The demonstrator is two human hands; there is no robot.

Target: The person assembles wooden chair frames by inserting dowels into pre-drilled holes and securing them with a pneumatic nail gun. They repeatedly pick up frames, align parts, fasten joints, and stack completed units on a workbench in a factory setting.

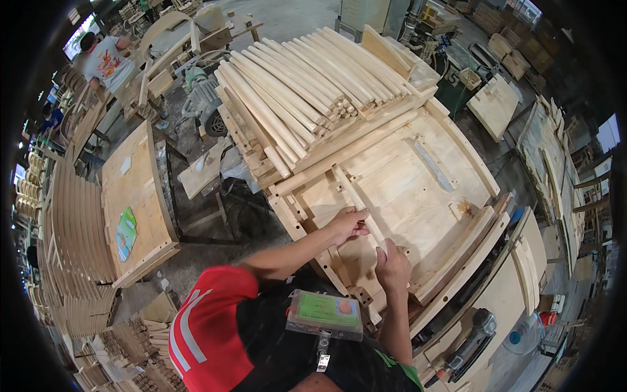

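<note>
A slim pale wooden stick [353,195] lies slantwise in front of me, over a plywood worktop [398,176] framed by raised wooden strips. Curled fingers of my left hand [349,225] close on the stick around its middle. My right hand [394,264] grips its near end, thumb extended along it. The stick's far end is by the frame's left part, next to small wooden blocks with round holes. My palms and some fingertips are hidden from view.
Many round wooden rods [300,85] are piled beyond the worktop. A metal strip [431,163] lies on its right half. Curved wooden rails [457,261] line the right edge, near a hand-held power tool [480,326]. Another table [140,189] stands left; a person [108,62] is farther back.
</note>
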